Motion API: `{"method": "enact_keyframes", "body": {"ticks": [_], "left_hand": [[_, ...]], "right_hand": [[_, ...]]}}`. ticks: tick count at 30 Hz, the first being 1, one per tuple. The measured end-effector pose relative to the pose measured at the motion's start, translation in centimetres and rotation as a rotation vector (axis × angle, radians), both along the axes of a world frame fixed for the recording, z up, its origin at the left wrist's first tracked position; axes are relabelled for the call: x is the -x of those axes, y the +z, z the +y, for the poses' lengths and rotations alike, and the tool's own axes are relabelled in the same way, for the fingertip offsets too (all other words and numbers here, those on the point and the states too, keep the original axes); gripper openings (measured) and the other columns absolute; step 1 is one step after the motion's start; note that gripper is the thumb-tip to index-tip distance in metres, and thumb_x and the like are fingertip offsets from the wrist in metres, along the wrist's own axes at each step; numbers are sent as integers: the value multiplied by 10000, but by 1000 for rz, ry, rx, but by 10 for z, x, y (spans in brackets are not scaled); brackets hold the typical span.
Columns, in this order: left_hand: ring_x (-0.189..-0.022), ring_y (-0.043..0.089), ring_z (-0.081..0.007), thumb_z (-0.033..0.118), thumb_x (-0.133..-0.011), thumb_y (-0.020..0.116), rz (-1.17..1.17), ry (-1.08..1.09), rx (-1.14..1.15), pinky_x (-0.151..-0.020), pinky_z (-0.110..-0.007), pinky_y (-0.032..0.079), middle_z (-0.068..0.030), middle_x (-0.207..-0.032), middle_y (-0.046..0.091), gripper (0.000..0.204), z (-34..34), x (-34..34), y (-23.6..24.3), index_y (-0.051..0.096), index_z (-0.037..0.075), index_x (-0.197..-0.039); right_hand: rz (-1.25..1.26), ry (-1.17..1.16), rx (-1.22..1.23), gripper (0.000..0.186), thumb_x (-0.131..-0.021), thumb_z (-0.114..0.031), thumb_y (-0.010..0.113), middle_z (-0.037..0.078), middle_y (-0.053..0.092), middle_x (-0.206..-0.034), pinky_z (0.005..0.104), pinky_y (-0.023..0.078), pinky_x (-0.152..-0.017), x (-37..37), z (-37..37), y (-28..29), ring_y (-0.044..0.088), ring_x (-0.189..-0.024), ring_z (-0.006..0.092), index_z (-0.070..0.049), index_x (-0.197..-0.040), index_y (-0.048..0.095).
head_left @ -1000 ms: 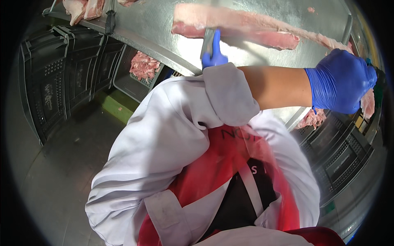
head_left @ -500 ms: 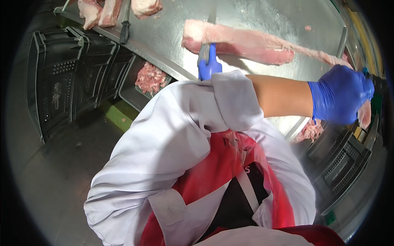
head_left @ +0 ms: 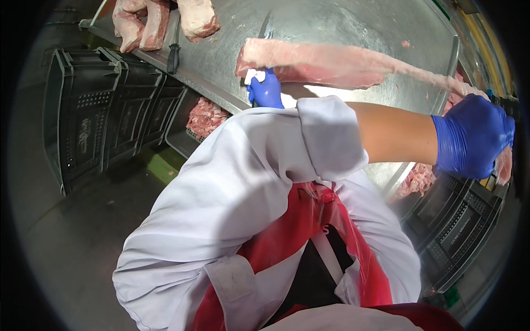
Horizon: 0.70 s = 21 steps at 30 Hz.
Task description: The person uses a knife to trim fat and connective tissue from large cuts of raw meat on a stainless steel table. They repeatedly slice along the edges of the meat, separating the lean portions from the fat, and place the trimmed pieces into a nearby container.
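Note:
A long slab of pale pink meat with a whitish layer of fat lies across the metal table. From its right end a long fatty strip runs to my left hand. That blue-gloved hand is closed round the strip at the far right, and a bit of it hangs below the fist. My left forearm crosses over my right arm. Near the slab's left end, my right hand, also blue-gloved, grips a knife. Its blade passes through the slab and sticks out on the far side; the handle is mostly hidden.
Several meat pieces lie at the table's far left, with a second, black-handled knife beside them. Below the near edge, crates hold meat scraps on the left and trimmings on the right. Dark crates stand at left.
The knife and my right hand have shifted left, closer to the slab's left end. My left hand has moved a little right, still gripping the strip. The whole view has shifted slightly.

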State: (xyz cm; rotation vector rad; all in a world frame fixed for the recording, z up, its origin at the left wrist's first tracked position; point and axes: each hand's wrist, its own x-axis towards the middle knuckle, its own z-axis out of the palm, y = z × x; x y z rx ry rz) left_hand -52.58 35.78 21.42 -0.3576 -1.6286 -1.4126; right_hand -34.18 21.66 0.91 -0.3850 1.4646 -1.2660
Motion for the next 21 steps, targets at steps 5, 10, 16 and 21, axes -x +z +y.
{"method": "enact_keyframes", "body": {"ticks": [5,10,16,21], "left_hand": [[-820,626,-207,308,-920,668,3,-80,18,-711,-332,509,-118,-929,653,401,28,1,13,581,-5,-1155],[-827,624,-183,336,-925,685,-2,-57,55,-717,-314,508,-104,-940,654,431,36,-3,10,586,-3,-1171],[-834,621,-154,370,-931,707,24,-5,171,-725,-291,506,-87,-953,655,467,-11,-42,24,591,-1,-1190],[-847,604,-120,169,-898,668,-687,-5,-65,-751,-268,509,-50,-953,635,297,-133,-174,-83,592,13,-1139]], "right_hand": [[-76,-160,241,695,-896,-4,539,85,614,-776,302,457,-488,-1,15,19,582,-596,150,-134,-1534,295],[-110,100,552,835,-915,18,562,77,601,-770,284,461,-474,-23,-25,27,560,-572,128,-229,-1622,192],[339,393,163,812,-902,-47,545,87,635,-735,343,518,-571,34,147,55,592,-585,146,-225,-1619,208],[222,590,-173,855,-863,-74,543,90,668,-811,305,528,-592,122,353,66,595,-568,136,-230,-1624,185]]}}
